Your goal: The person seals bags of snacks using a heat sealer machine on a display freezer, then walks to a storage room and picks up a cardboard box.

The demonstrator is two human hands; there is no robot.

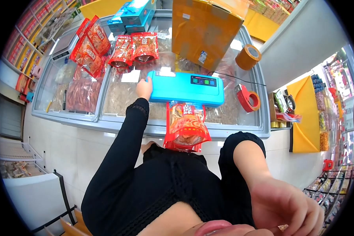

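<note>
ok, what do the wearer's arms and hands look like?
Left hand and right hand: both ungloved. Left sleeve: black, reaching near the wrist, with an openwork-trimmed cuff. Right sleeve: also black, ending higher, forearm bare.

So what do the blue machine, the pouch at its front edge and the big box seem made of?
Machine: probably hard plastic, smooth, evenly coloured, crisply moulded.
Pouch: likely plastic film, glossy, with a see-through part.
Box: probably cardboard, brown and flat-sided; its patchy shine leaves the outer covering uncertain.
</note>
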